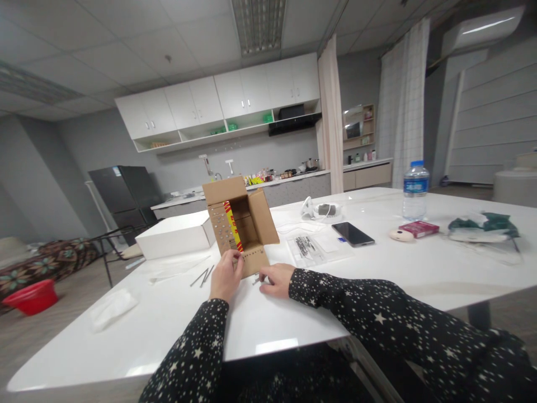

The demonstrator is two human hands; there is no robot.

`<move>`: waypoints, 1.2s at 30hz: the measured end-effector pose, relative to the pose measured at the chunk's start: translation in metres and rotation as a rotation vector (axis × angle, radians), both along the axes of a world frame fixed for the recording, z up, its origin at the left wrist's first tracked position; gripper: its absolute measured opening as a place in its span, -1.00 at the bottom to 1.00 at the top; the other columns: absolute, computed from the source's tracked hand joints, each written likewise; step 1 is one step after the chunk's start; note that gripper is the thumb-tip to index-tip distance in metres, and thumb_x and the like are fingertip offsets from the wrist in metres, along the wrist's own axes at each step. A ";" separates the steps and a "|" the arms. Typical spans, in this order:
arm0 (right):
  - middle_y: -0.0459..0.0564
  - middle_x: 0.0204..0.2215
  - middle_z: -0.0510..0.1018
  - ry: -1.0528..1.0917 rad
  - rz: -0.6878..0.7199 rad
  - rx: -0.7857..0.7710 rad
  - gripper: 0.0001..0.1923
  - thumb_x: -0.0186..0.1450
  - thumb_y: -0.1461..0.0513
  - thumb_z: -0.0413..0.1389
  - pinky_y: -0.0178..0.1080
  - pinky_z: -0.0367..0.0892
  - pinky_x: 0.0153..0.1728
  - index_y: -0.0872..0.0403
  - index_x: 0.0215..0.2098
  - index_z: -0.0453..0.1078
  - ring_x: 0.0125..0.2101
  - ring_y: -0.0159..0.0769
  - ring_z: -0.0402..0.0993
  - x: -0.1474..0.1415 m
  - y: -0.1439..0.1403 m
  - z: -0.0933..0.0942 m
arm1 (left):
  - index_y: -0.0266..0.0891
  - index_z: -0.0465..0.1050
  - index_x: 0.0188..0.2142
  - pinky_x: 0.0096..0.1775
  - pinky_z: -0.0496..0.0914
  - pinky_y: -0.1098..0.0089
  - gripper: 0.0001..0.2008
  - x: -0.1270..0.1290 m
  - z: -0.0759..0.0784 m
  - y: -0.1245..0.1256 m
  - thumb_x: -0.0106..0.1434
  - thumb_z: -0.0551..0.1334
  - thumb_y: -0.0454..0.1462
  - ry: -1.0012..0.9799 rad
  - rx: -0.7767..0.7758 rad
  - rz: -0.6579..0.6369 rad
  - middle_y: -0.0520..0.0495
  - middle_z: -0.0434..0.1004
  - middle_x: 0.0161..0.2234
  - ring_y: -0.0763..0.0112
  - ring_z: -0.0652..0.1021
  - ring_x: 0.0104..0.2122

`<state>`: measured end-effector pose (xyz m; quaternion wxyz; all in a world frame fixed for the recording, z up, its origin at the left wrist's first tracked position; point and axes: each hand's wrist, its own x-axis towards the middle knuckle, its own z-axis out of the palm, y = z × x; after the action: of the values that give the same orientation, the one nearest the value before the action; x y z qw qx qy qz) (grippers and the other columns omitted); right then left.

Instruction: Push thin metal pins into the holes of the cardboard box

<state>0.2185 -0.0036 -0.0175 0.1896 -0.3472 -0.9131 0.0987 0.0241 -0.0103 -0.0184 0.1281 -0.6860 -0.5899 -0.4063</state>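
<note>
While hands [251, 274] touch carton [239, 224] | red-yellow label unreadable

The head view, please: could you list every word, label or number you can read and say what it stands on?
None can be read.
Cardboard box, red and yellow strip: print blurred.
Water bottle, blue label: too small.
Red packet: lettering too small.
Fridge, sticker: illegible.
</note>
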 end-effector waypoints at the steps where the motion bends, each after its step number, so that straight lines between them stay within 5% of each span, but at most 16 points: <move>1: -0.13 -0.55 0.45 0.001 0.002 0.000 -0.74 0.14 0.10 0.07 -0.32 0.08 -0.47 0.01 -0.23 0.39 -0.46 -0.32 0.35 0.000 0.000 0.000 | -0.16 0.33 -0.28 -0.37 0.32 0.40 -0.83 0.000 0.000 0.000 0.24 0.04 -0.18 -0.001 0.000 0.000 0.00 0.47 -0.34 0.41 0.48 -0.41; 36: -0.13 -0.57 0.44 0.000 0.012 -0.005 -0.75 0.14 0.13 0.07 -0.33 0.09 -0.47 0.03 -0.23 0.40 -0.48 -0.34 0.35 0.000 0.000 0.001 | -0.18 0.37 -0.23 -0.21 0.34 0.35 -0.81 -0.008 -0.006 0.007 0.26 0.02 -0.23 0.089 -0.086 -0.015 -0.07 0.40 -0.24 0.36 0.47 -0.26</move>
<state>0.2184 -0.0035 -0.0162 0.1880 -0.3420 -0.9150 0.1019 0.0165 -0.0036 -0.0242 0.1213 -0.7126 -0.5954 -0.3506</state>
